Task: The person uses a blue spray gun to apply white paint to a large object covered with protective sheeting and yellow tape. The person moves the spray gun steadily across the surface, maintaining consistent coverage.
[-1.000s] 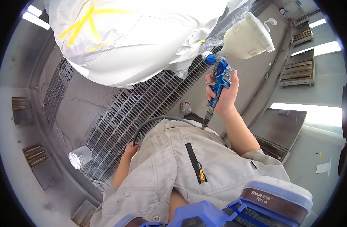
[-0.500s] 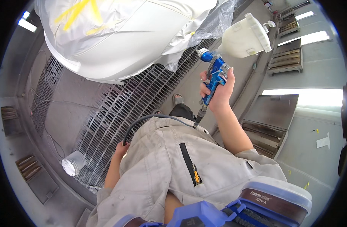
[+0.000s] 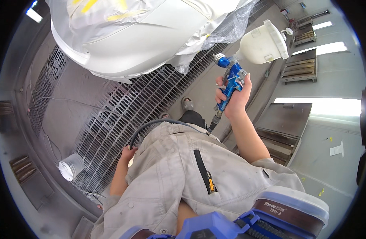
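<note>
My right hand (image 3: pixel 238 97) is wrapped round a blue spray gun (image 3: pixel 230 75), fingers about its handle and trigger. The gun carries a translucent white cup (image 3: pixel 260 42) and points toward a white curved panel (image 3: pixel 135 40), a little apart from it. The panel is partly covered in masking sheet with yellow tape. My left hand (image 3: pixel 128 152) is down by my left hip, closed round a dark hose (image 3: pixel 147 124), which arches over my front toward the foot of the gun.
A metal floor grating (image 3: pixel 111 123) runs under the panel, with a white bucket (image 3: pixel 71 166) and loose thin hoses (image 3: pixel 71 98) at left. Plastic sheeting (image 3: pixel 230 28) hangs from the panel's right. Metal vents (image 3: pixel 298 65) line the booth wall; my sandalled feet (image 3: pixel 187 104) stand below.
The surroundings have shifted slightly leftward in view, and the panel sits somewhat higher. Both hands keep their grips, the left one now slightly further left and the gun nearly where it was.
</note>
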Motion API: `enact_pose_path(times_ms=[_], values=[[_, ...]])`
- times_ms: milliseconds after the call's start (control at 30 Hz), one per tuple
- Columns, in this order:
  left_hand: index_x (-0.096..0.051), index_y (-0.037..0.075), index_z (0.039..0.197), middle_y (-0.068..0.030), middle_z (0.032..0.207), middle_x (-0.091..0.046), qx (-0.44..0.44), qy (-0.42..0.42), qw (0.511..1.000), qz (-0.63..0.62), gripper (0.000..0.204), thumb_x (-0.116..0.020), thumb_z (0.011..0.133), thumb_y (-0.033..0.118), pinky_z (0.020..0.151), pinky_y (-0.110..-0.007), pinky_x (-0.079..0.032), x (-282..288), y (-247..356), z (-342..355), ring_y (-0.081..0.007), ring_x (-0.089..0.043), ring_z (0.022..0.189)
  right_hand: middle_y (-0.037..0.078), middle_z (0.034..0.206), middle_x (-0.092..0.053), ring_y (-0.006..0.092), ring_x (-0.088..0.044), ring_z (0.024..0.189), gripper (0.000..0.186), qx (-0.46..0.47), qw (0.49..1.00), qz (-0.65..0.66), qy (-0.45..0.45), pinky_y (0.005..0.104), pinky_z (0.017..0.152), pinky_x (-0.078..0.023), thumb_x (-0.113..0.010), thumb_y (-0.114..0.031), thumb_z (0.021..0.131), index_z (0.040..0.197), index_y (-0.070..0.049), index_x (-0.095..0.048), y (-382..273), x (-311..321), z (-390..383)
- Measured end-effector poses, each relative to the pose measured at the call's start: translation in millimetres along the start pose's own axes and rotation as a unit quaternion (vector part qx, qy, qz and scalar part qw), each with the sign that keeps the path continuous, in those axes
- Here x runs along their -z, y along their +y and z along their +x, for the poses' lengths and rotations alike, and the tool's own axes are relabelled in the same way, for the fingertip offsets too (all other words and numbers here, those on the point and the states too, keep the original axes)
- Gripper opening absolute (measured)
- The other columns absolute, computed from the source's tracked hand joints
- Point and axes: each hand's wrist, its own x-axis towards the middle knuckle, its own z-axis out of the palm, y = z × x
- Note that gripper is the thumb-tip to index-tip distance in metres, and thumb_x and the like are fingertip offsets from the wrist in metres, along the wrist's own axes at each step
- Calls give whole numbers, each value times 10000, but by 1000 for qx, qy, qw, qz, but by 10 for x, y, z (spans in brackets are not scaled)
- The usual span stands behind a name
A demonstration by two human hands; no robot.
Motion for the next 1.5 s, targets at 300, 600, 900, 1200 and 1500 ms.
enact_pose_path(times_ms=[300,600,900,1200,1500], values=[[-763,21,889,-103,777,-725,26,-32,998,57,201,-758,839,216,726,-400,-529,-202,-322,2,-204,-686,759,68,880,-581,145,-416,487,708,-2,999,-23,-24,341,492,-387,-270,-715,1021,1060,-61,-538,86,39,-137],[-745,11,886,-82,810,-729,48,8,998,42,270,-805,842,271,724,-400,-530,-155,-142,-189,-204,-670,757,75,915,-580,140,-394,492,775,-9,999,-45,-29,331,514,-380,-239,-734,1004,1024,-20,-541,124,51,-183],[-735,8,917,-93,810,-724,48,-9,996,73,308,-780,895,312,731,-409,-524,-198,-409,-85,-204,-664,762,57,910,-584,130,-409,502,755,-3,998,-40,-57,325,494,-382,-256,-731,1001,1036,-38,-553,171,162,-185],[-735,16,868,-59,753,-699,60,-5,998,16,274,-770,899,286,668,-379,-509,-163,-153,-220,-160,-634,700,38,875,-600,118,-432,485,725,12,999,-27,-33,308,457,-391,-287,-719,1003,1034,-55,-578,241,234,-163],[-730,23,866,-63,745,-692,45,-5,998,49,272,-759,899,292,676,-383,-502,-170,-143,-134,-175,-632,695,32,862,-600,119,-428,481,740,14,999,-14,-36,304,453,-383,-294,-731,1001,1028,-51,-583,172,338,-92]])
